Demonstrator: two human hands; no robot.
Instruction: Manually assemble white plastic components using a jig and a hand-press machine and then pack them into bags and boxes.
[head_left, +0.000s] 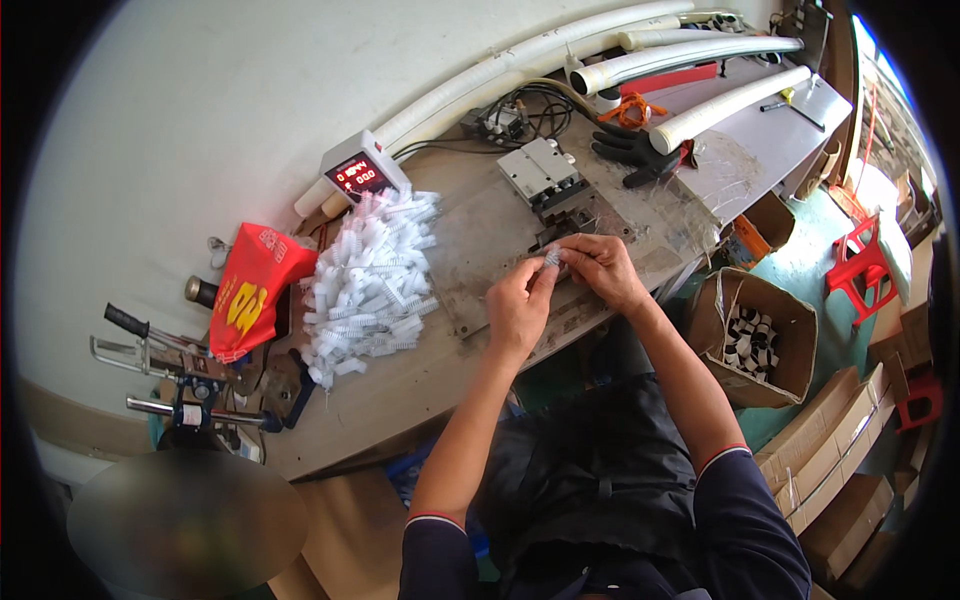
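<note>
Left hand [518, 308] and right hand [603, 270] fingertips pinch one small pale piece [552, 258], just inside worktable [462, 225] front edge. White ribbed plastic pieces [372, 280] heaped toward wall-side edge: probably left to do. Done count: can't tell.

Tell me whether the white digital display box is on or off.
On: red digits glow on the front of the display box.

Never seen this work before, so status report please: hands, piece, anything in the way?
Left-hand grip and right-hand grip together, holding small whitish piece. Metal-block fixture close beyond. Pile of white ribbed pieces off left.
</note>
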